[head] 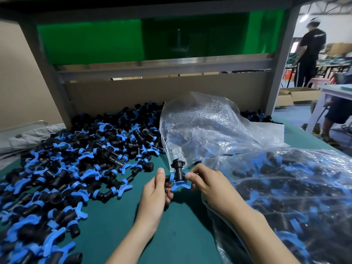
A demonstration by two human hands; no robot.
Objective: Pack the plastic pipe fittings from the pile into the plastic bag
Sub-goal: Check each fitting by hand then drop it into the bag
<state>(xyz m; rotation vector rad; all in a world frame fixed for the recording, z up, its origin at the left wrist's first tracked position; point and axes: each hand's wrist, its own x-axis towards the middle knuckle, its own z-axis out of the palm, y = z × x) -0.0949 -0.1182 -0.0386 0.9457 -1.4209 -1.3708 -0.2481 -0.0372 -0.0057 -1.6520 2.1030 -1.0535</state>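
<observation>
fitting (178,174) held between both hands, just in front of plastic bag (209,126) | left hand (155,189) pinches its left end | right hand (209,185) pinches its right end | pile (76,159) lies left on green table (181,235)

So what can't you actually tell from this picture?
- Head view, held fitting: its side ends are covered by the left hand and right hand.
- Pile: its extent is cut by the left and bottom edges, and part lies behind the crumpled bag.
- Full bag: the count inside is blurred by wrinkled, glaring film and cropped by the right edge.
</observation>
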